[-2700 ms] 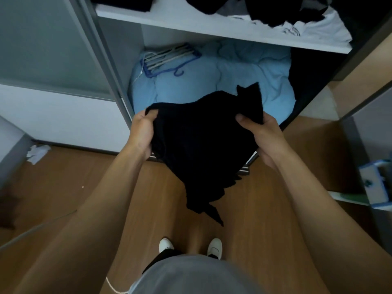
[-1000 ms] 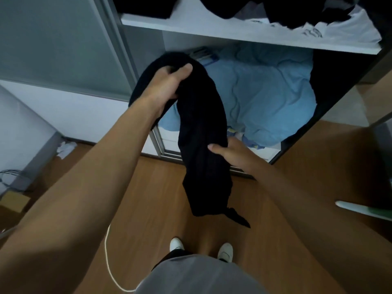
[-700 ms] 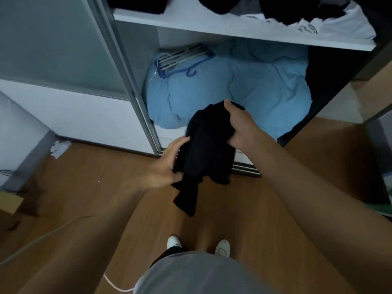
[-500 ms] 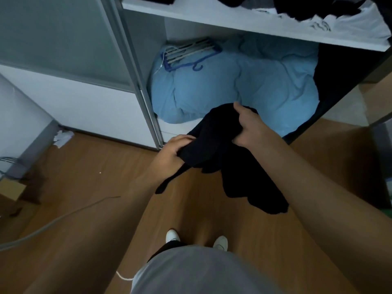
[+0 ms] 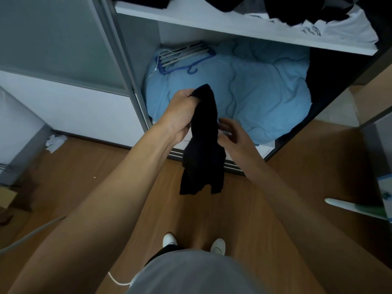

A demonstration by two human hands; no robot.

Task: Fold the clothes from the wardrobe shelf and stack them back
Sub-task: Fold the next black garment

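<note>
The black garment (image 5: pixel 202 143) hung in front of the open wardrobe, bunched into a long dark strip over the wooden floor (image 5: pixel 84 177). The left hand (image 5: pixel 182 115) clenched its top end, fingers curled round the cloth at about 11 o'clock from the garment's middle. The right hand (image 5: pixel 232 134) sat just beside the strip at 3 o'clock, fingers loosely bent against its edge; whether they pinched the fabric or only touched it I could not tell, since the cloth covered the fingertips. The lower end dangled free below both hands.

Behind the garment, at 12 o'clock, a light blue duvet (image 5: pixel 254 92) filled the lower compartment, with a bundle of hangers (image 5: pixel 184 55) lying on its far left part. The shelf (image 5: pixel 212 24) above carried dark and white clothes (image 5: pixel 331 24), cut off by the top edge, so their shapes were hard to read. The garment's own form was lost in the dim light.
</note>
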